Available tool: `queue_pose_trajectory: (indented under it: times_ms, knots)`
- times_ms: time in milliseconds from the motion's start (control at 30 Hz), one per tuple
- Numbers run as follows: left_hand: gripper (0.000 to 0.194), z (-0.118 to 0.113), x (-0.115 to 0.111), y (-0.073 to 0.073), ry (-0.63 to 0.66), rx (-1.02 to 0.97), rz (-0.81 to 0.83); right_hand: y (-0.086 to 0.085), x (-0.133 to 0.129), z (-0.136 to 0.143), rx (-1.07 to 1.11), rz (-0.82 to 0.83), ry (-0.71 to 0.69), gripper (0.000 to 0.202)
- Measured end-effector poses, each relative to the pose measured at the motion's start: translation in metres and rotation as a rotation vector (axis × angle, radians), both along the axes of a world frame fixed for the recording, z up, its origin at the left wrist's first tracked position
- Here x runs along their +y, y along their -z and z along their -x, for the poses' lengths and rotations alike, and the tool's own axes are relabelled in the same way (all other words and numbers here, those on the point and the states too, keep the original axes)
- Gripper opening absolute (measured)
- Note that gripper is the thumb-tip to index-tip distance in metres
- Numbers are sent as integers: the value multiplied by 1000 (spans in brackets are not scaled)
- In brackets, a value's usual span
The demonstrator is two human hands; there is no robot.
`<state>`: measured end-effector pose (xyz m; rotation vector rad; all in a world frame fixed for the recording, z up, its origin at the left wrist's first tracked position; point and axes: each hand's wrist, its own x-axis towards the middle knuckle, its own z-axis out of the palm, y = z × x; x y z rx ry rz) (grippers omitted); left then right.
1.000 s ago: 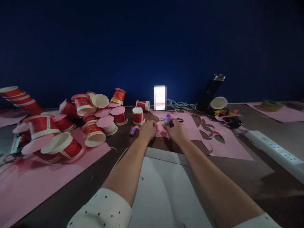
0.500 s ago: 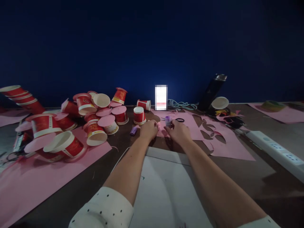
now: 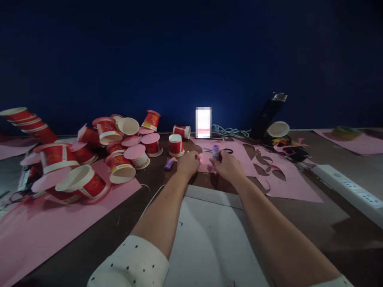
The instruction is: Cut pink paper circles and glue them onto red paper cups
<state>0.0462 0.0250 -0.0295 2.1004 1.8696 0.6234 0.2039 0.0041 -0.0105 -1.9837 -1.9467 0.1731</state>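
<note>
In the head view my right hand [image 3: 229,164] is closed around a purple glue stick [image 3: 216,150], held upright above a pink paper sheet [image 3: 243,159]. To its left, my left hand [image 3: 188,162] pinches a small pink paper piece [image 3: 200,158], mostly hidden by the fingers. A purple cap [image 3: 169,164] lies on the table just left of that hand. Behind the glue stick rest scissors [image 3: 228,151] with a dark handle. A red and white paper cup [image 3: 176,145] stands upside down or upright behind my left hand; which one I cannot tell.
Red paper cups [image 3: 80,181] with pink paper discs pile up on the left. Pink cut-out scraps [image 3: 295,183] lie right, near a white power strip [image 3: 350,191]. A black bottle [image 3: 267,115] leans at the back. A white board [image 3: 215,235] lies under my forearms.
My right hand has shifted slightly to the right with the glue stick, widening the gap to my left hand. The left hand stays nearly still on the pink piece.
</note>
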Motion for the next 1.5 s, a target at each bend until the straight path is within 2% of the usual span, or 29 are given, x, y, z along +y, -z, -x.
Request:
queue_pose_trajectory:
  times_ms: [100, 233, 367, 500, 567, 700, 933, 1033, 1167, 1233, 1300, 1367, 1433, 1500]
  knots:
    - [24, 0, 1, 1, -16, -17, 5, 2, 2, 2, 98, -37, -26, 34]
    - [24, 0, -1, -2, 0, -12, 4, 6, 0, 5, 48, 0, -114, 25]
    - [23, 0, -2, -3, 3, -9, 6, 6, 1, 3, 43, -79, -31, 24]
    - [29, -1, -2, -1, -15, -20, 1, 2, 3, 0, 378, -263, 50, 32]
    - [31, -1, -3, -2, -14, -36, -27, 0, 4, 0, 549, -283, 58, 35]
    - [28, 0, -5, -7, -74, -97, -109, 2, 9, -3, 861, -249, 86, 36]
    - [27, 1, -12, -15, -167, -157, -265, 10, 19, -6, 1643, -38, 183, 25]
    - [31, -1, -15, -15, -144, -73, -338, 8, 17, -4, 1796, 51, 179, 22]
    - [35, -7, -15, -10, 6, 50, -319, 4, 14, -2, 1834, 75, 154, 20]
    - [36, -7, -14, -10, 39, 53, -332, 3, 14, -3, 1850, 64, 142, 20]
    - [37, -2, -15, -15, -42, 57, -379, 2, 14, -4, 1872, 56, 144, 20]
    - [36, 8, -18, -23, -204, 129, -395, 2, 15, -5, 1885, 60, 150, 21]
    - [32, 21, -21, -32, -329, 262, -319, 1, 15, -5, 1882, 62, 133, 21]
    - [35, 34, -22, -38, -414, 359, -178, 1, 15, -4, 1872, 59, 97, 21]
